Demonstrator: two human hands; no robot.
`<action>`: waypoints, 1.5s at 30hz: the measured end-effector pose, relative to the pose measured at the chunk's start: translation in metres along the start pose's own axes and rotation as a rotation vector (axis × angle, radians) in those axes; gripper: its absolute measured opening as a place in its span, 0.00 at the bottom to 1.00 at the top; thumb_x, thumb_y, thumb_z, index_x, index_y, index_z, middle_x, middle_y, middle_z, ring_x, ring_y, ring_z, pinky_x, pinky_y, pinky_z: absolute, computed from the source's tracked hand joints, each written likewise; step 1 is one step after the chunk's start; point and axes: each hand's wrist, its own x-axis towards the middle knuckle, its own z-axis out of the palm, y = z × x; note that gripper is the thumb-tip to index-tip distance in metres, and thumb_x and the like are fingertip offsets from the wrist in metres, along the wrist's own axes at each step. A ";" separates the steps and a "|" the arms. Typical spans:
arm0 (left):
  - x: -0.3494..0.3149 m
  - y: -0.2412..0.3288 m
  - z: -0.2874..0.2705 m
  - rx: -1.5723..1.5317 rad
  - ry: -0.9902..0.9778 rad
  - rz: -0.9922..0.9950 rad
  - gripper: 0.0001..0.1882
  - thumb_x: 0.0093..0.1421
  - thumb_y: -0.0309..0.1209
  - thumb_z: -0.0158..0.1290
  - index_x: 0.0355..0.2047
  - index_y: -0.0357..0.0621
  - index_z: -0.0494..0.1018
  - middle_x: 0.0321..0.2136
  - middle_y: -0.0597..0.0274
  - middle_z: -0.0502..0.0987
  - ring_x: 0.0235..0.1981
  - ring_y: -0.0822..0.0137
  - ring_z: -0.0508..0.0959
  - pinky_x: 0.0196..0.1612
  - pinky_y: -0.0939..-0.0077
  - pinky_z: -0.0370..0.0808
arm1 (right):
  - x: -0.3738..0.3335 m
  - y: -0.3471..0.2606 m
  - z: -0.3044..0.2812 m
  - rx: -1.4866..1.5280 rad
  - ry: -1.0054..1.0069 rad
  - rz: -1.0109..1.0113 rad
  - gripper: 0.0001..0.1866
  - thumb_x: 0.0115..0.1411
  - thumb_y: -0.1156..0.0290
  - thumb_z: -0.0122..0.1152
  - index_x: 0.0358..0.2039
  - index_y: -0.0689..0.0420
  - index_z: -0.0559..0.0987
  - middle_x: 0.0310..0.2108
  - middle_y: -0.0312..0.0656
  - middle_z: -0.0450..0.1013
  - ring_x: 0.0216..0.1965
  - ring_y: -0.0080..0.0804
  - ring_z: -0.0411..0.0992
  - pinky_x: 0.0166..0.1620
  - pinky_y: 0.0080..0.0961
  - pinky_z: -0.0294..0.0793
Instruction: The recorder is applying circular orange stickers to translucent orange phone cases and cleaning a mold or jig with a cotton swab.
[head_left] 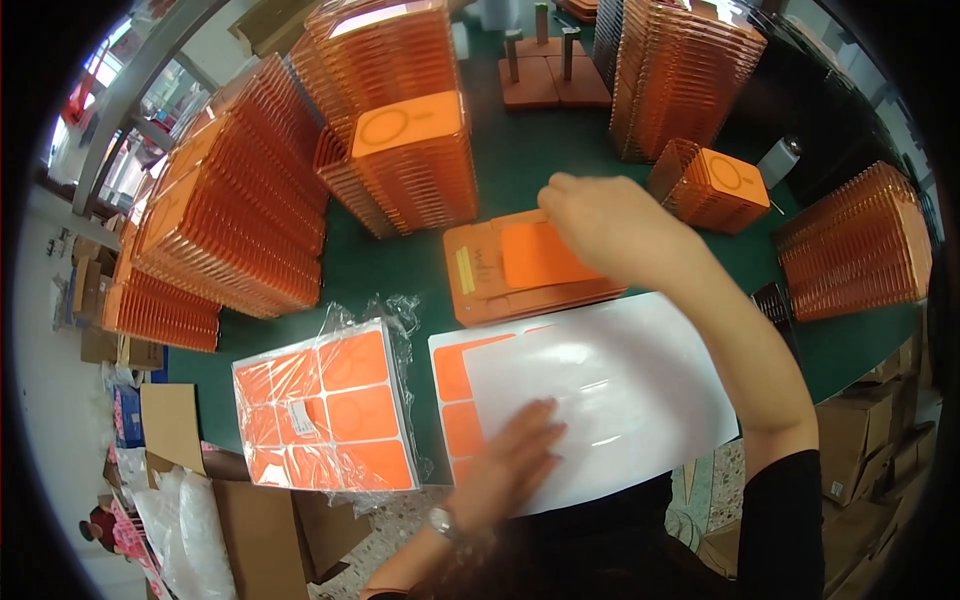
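Observation:
My left hand (pixel 512 462) lies with fingers stretched on a glossy white backing sheet (pixel 630 400). Under that sheet, at its left edge, shows a sheet of orange square stickers (pixel 462 428). My right hand (pixel 615 228) is bent over a single orange sticker (pixel 535 258), fingers closed at its right side; the fingertips are partly hidden. Beneath the sticker is a flat brown-orange fixture block (pixel 468 298) with a yellow strip and handwriting on its left end. A plastic-wrapped pack of orange sticker sheets (pixel 350 405) lies to the left.
Tall stacks of clear orange cases (pixel 230 220) stand on the green table (pixel 400 270) at left, with more stacks (pixel 395 165) behind. Further stacks (pixel 680 80) rise far right and at the right edge (pixel 858 245). A small case pile (pixel 715 188) sits beside a white bottle (pixel 780 158). Handled blocks (pixel 555 82) lie at the back.

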 end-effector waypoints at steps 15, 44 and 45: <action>0.164 -0.098 -0.241 0.569 0.641 0.037 0.15 0.65 0.32 0.58 0.50 0.42 0.79 0.56 0.50 0.75 0.60 0.51 0.72 0.62 0.62 0.68 | 0.006 0.028 0.034 0.028 -0.021 0.084 0.09 0.55 0.70 0.64 0.36 0.58 0.77 0.38 0.42 0.72 0.47 0.39 0.71 0.51 0.37 0.70; 0.068 -0.059 -0.235 -0.172 0.711 0.126 0.06 0.74 0.29 0.44 0.45 0.44 0.71 0.68 0.40 0.61 0.70 0.56 0.61 0.68 0.64 0.62 | -0.012 0.006 0.029 -0.062 0.035 -0.163 0.12 0.60 0.75 0.54 0.38 0.52 0.85 0.61 0.44 0.67 0.69 0.43 0.57 0.70 0.48 0.52; 0.067 -0.058 -0.232 -0.172 0.710 0.128 0.06 0.74 0.29 0.44 0.45 0.44 0.71 0.68 0.40 0.61 0.70 0.56 0.61 0.68 0.64 0.62 | -0.008 0.002 0.028 -0.051 -0.025 -0.183 0.10 0.59 0.75 0.55 0.36 0.53 0.85 0.56 0.42 0.70 0.63 0.41 0.61 0.65 0.44 0.57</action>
